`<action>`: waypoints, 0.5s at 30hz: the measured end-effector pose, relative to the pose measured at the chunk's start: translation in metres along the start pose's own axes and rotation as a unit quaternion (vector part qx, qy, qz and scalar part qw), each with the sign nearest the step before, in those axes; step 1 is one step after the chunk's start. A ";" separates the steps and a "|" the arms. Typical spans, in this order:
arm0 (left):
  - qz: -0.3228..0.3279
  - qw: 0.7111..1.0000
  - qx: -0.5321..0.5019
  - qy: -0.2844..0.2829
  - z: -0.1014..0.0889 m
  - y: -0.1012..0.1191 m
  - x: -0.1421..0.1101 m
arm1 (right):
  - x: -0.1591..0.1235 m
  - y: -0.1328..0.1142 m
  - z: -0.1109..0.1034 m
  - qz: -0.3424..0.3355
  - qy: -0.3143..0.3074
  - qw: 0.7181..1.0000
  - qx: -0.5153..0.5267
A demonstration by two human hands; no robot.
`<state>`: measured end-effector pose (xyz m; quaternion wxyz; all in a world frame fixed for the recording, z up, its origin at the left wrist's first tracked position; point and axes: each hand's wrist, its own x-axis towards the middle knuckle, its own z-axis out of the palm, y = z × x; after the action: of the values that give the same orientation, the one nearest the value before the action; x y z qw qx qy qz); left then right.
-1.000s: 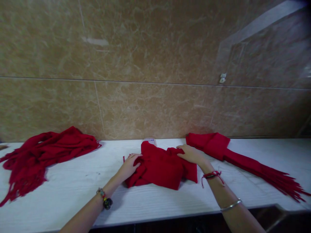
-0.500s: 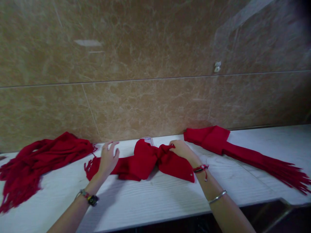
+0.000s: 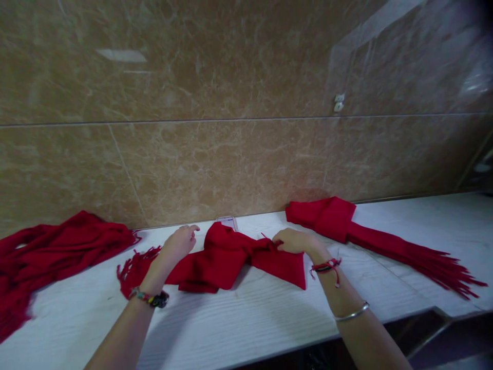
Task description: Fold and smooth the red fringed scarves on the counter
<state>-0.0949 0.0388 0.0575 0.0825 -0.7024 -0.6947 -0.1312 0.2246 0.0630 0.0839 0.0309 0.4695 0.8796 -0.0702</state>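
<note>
A red fringed scarf (image 3: 225,264) lies bunched across the middle of the white counter, gathered narrow near its right part. My right hand (image 3: 291,240) is closed on its upper edge, just right of that gathered spot, with the fingertips partly hidden in the cloth. Over the scarf's left part hovers my left hand (image 3: 179,246), its fingers loosely bent and apart, with nothing in them. The scarf's fringe (image 3: 134,264) sticks out to the left of my left wrist.
A second red scarf (image 3: 69,246) lies in a loose heap at left. At right a third red scarf (image 3: 327,218) is folded, its fringed tail stretched rightward. A small flat card-like item (image 3: 227,222) lies by the tiled wall (image 3: 231,169). The white counter (image 3: 231,329) ends in front.
My left hand has moved slightly right and its fingers have drawn in. My right hand has pulled the middle scarf's upper edge slightly down, flattening it. The view has shifted right.
</note>
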 end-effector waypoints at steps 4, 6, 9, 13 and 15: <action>0.025 0.996 -0.063 0.058 0.023 0.025 -0.002 | 0.010 -0.024 0.003 -0.077 -0.026 0.996 0.038; 0.056 0.995 -0.086 0.020 0.034 0.039 -0.003 | 0.016 -0.037 0.006 -0.068 -0.019 0.996 0.048; 0.045 0.996 -0.071 -0.017 0.031 0.042 -0.002 | 0.024 -0.048 0.011 -0.038 0.004 0.999 0.030; -0.046 0.999 -0.020 -0.015 -0.009 0.006 -0.004 | 0.027 -0.036 0.011 -0.015 0.056 0.998 0.017; -0.122 0.992 0.011 -0.005 -0.033 -0.019 -0.012 | 0.024 -0.024 0.007 0.007 0.088 0.996 0.020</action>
<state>-0.1161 0.0174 0.0843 0.0704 -0.6119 -0.7771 -0.1291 0.1908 0.0683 0.0760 -0.0552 0.4808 0.8739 -0.0462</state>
